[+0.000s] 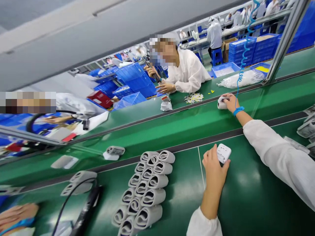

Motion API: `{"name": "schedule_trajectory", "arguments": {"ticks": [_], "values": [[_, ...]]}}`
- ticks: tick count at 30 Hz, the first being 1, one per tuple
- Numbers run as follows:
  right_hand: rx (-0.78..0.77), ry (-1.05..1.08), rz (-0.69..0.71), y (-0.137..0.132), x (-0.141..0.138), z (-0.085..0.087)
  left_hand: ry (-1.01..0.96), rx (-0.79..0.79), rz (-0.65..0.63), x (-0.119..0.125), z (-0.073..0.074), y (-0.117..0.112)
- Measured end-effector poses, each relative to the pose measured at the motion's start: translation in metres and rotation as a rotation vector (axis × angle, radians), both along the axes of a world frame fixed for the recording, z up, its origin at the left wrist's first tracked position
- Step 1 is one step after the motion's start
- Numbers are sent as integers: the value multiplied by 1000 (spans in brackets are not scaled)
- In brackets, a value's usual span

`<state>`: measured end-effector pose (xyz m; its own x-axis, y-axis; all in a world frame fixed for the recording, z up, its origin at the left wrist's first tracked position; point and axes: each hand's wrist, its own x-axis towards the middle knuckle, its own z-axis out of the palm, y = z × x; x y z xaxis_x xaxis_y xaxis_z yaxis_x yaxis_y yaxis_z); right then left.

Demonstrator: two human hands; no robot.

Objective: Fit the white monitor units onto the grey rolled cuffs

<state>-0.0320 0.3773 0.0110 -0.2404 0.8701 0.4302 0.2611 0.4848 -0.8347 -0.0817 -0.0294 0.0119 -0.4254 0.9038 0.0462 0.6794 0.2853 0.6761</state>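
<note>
My left hand (pixel 214 170) rests on the green bench (pixel 246 196) and grips a small white plastic block (pixel 223 153) between thumb and fingers. My right hand (pixel 230 101) reaches far across the green conveyor belt (pixel 172 127) and closes on a white part (pixel 221 104) lying on it. A blue wrist strap (pixel 238 110) with a coiled blue cord (pixel 243 55) is on my right wrist. To the left of my left hand lies a stack of several grey sleeves (pixel 145 190) in rows.
Across the belt a person in a white coat (pixel 189 73) works with small yellow-white bits (pixel 194 97) in front. Grey parts (pixel 113 152) ride the belt. More grey parts (pixel 306 129) lie at the right edge. Blue crates (pixel 133 78) stand behind. A co-worker's hand (pixel 17 213) shows at bottom left.
</note>
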Motion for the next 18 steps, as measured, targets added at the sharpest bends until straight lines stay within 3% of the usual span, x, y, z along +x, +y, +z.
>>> {"name": "schedule_trajectory", "arguments": {"ticks": [4, 8, 14, 18], "values": [[26, -41, 20, 14, -5, -4, -54, 79, -8, 0, -7, 1], [72, -38, 28, 3, -1, -3, -91, 171, 5, -1, -14, 2], [88, 85, 45, -61, 19, 15, -69, 198, 35, -5, -14, 7], [93, 152, 81, -109, 51, 40, -212, 309, -1, -8, -9, 15]]}}
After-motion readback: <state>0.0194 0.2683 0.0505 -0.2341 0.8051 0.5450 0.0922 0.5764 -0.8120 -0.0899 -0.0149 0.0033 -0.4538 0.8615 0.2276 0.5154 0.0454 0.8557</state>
